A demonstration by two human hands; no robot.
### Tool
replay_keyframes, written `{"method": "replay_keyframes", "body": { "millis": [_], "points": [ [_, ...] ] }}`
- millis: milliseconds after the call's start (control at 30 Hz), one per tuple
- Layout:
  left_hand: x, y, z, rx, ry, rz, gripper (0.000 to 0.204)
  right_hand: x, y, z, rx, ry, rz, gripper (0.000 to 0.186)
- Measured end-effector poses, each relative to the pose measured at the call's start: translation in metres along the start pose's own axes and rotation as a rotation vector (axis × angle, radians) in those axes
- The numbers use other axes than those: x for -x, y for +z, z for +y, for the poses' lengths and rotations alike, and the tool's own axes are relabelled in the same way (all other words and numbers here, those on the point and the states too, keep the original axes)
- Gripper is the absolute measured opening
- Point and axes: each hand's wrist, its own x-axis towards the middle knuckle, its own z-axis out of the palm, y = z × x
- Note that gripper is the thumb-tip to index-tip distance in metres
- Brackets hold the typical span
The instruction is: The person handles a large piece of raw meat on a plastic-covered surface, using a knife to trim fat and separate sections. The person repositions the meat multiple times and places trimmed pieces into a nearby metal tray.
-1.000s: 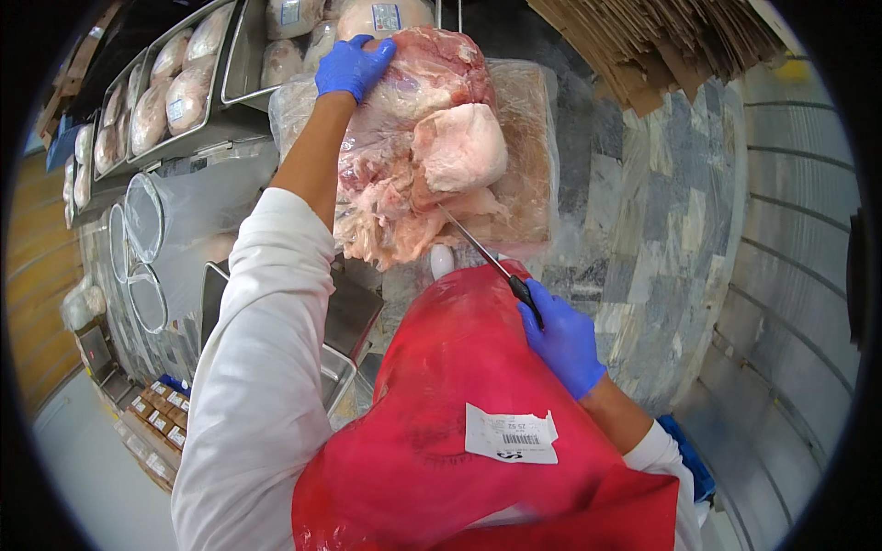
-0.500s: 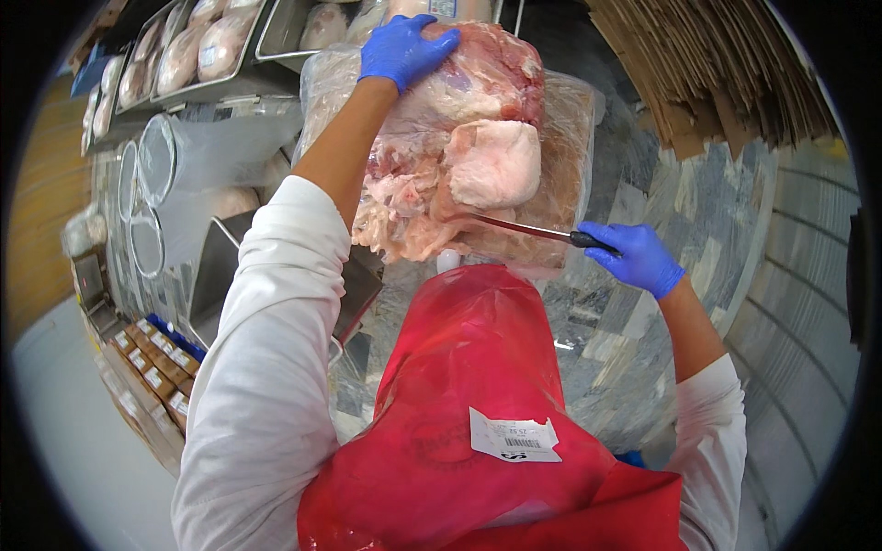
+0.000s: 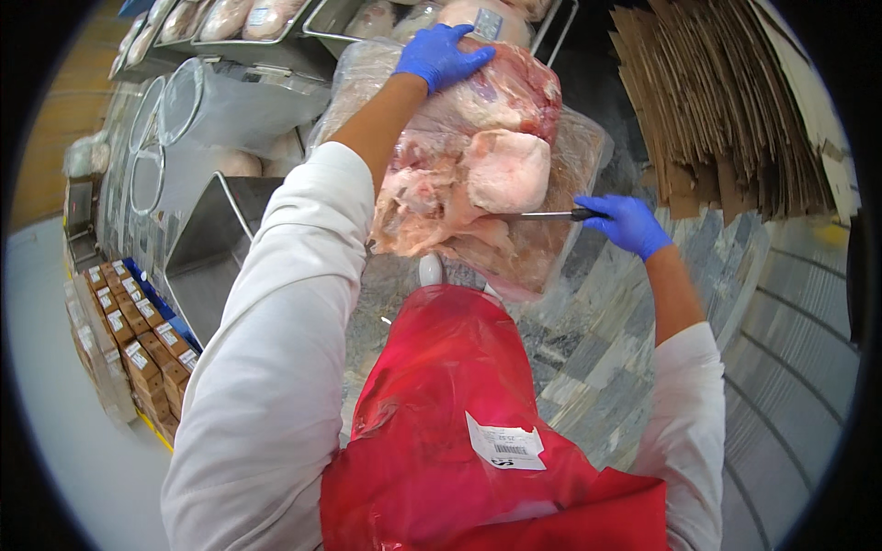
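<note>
A large raw cut of meat (image 3: 450,165) with pink lean and pale fat lies on a stack wrapped in clear plastic (image 3: 574,184). My left hand (image 3: 443,57), in a blue glove, rests with fingers stretched out on the meat's far edge. In my right hand (image 3: 628,225), also gloved in blue, is the black handle of a knife (image 3: 551,216). The blade points left, under the near edge of a thick pale lump of fat (image 3: 508,172). Its tip is hidden in the meat.
Metal trays (image 3: 322,20) of plastic-wrapped meat stand at the far left. Clear bags on round hoops (image 3: 181,101) and a steel bin (image 3: 216,257) are nearer. Cardboard sheets (image 3: 726,110) lean at the far right. Brown boxes (image 3: 138,349) are stacked at left.
The view has shifted, so the surroundings sit differently. The knife lies more level, its blade deeper under the fat lump. My left hand keeps its place on the meat.
</note>
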Motion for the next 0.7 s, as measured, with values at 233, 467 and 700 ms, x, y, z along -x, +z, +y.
{"method": "replay_keyframes", "body": {
  "millis": [233,467,700],
  "points": [
    [0.206,-0.002,0.039,0.316,-0.009,0.642,0.034,0.051,0.02,-0.013,-0.006,0.124,0.211,0.04],
    [0.322,0.043,0.076,0.739,-0.711,0.166,0.074,0.024,0.013,-0.009,0.504,0.29,0.061,0.013],
    [0.286,0.061,0.068,1.113,-0.764,0.294,0.073,0.005,0.002,0.009,0.528,0.111,0.06,0.009]
  ]
}}
